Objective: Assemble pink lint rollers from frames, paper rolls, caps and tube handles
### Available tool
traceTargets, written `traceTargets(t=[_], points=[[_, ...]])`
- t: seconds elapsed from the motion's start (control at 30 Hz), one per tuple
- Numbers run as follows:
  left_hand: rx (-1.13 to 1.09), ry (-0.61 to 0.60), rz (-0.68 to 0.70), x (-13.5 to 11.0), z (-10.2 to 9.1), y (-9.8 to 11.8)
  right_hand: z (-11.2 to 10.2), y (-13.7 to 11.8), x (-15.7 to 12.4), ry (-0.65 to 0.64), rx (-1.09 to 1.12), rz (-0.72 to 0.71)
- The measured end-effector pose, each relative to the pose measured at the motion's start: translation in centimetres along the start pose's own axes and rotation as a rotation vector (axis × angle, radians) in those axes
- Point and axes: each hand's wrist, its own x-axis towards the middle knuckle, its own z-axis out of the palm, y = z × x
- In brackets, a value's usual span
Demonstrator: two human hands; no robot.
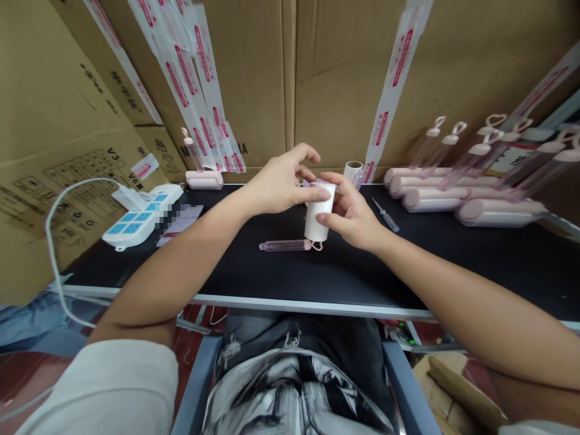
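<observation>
A white lint-roller roll (317,219) stands nearly upright between my hands, just above the black table. My right hand (351,211) grips it from the right, thumb on the near side. At its top edge my left hand (284,181) has its thumb laid across the roll; the index finger is raised and bent, and the other fingertips are partly hidden behind. Directly below lies a clear pink handle (286,246) with a heart-shaped loop at its right end. Another roll with an open brown core (353,170) stands behind my right hand.
Several pink lint rollers (435,199) stand on the right, and one more (203,179) at the back left. A small screwdriver (386,216) lies right of my hand. A power strip (142,217) and a phone (181,225) lie left. Cardboard (335,84) walls the back.
</observation>
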Motion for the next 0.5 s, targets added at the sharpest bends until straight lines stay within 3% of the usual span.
traceTargets(t=[0.1,0.17,0.3,0.5], points=[[0.032,0.07,-0.021,0.4,0.1,-2.7,-0.3,-0.1,0.0,-0.037,0.141,0.098],[0.175,0.082,-0.038,0.4,0.5,-4.4,-0.4,-0.3,0.0,-0.033,0.16,0.154],[0.444,-0.138,-0.069,-0.6,2.0,-6.0,-0.5,-0.6,-0.1,0.028,0.067,0.199],[0.633,-0.438,-0.181,-1.8,2.6,-5.7,-0.4,-0.6,-0.2,0.001,0.174,0.195]])
